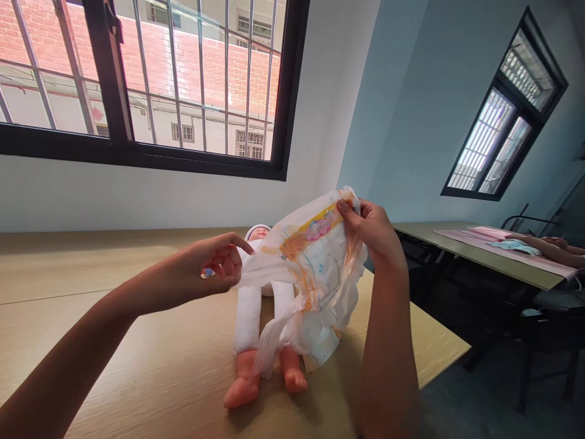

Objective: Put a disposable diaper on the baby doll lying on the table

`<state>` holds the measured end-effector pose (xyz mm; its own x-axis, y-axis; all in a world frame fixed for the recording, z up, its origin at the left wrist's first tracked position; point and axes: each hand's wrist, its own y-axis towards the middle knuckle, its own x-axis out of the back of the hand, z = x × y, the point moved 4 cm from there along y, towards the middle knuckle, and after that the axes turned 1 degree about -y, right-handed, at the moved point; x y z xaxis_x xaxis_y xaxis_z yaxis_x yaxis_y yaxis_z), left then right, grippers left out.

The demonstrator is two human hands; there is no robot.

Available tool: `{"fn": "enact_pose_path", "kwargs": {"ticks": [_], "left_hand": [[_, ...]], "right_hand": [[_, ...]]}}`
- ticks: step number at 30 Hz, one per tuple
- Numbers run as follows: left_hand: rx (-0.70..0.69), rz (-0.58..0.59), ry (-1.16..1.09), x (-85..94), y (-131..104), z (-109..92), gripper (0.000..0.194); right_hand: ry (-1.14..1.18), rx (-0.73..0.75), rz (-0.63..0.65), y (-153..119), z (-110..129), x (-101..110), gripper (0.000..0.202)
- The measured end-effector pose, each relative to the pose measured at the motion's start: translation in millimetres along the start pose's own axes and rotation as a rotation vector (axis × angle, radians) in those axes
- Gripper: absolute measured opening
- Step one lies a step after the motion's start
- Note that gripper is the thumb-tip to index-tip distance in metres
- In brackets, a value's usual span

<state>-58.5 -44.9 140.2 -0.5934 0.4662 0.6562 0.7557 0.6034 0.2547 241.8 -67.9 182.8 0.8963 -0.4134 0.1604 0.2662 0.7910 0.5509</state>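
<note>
A white diaper (320, 262) with a yellow and orange printed band is held up, unfolded, above the table. My right hand (368, 228) pinches its upper right edge between thumb and fingers. At the other side, my left hand (219, 263) has curled fingers at the diaper's stretched side wing, which seems gripped near the thumb; the index finger reaches along it. Behind and below the diaper lies a baby doll (247, 320) on its back, dressed in white, its bare feet toward me. The diaper hides much of its body and part of one leg.
The doll lies on a light wooden table (150, 360) against the wall, whose right edge drops off to a dark floor. At right, another table (489, 253) bears a pink mat, a light blue item (516, 246) and another person's arm (560, 250). Barred windows are above.
</note>
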Motion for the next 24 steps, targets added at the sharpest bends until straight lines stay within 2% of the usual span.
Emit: {"fn": "enact_pose_path", "kwargs": {"ticks": [16,24], "left_hand": [[-0.014,0.021,-0.031,1.2,0.6,4.0,0.034],[-0.018,0.049,-0.091,0.3,-0.4,3.4,0.031]], "right_hand": [[0.011,0.004,0.002,-2.3,3.8,1.8,0.037],[0.012,0.028,-0.064,-4.4,6.9,7.7,0.033]]}}
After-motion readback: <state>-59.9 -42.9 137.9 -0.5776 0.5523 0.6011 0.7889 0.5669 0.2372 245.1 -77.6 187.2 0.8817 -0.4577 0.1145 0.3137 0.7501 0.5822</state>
